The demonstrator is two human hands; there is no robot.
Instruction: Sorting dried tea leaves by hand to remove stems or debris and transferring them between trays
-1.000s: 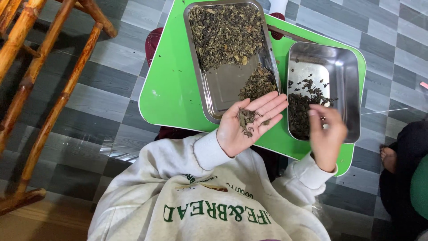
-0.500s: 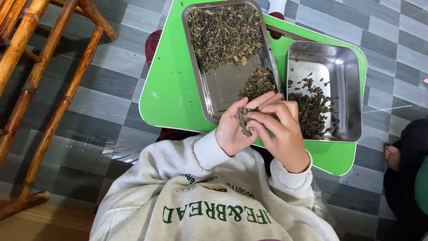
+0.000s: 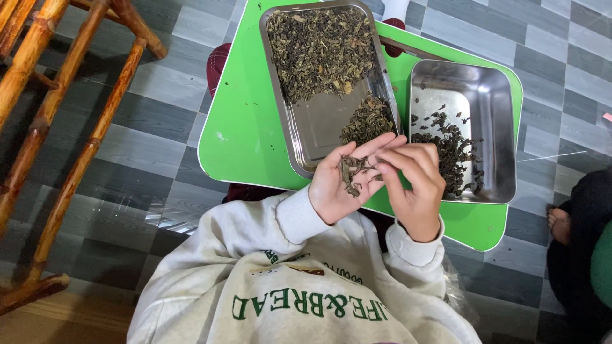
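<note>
At the far left, brown bamboo chair legs (image 3: 57,108) stand on the grey tiled floor (image 3: 159,153), well apart from the work. A bright green plastic tray table (image 3: 242,127) carries a long, shallow stainless-steel tray (image 3: 319,124) strewn with dried green-brown tea leaves (image 3: 319,48), thickest at its far end, with a smaller heap just beyond the hands.

The left hand (image 3: 338,181) lies open, palm up and slightly cupped, over the near rim of that tray; a small pinch of dried leaves (image 3: 354,172) rests on the palm near the base of the fingers. The right hand (image 3: 414,185) sits just to its right, fingers curled inward with the tips touching the leaves on the left palm; whether it actually pinches a piece cannot be told. The leaves therefore lie to the left of the right hand's fingertips, and the right hand is the one working them.

Further right, a deeper square stainless-steel pan (image 3: 491,102) holds darker sorted leaf pieces (image 3: 446,146), just beside the right hand. A person's dark clothing (image 3: 580,242) shows at the right edge.
</note>
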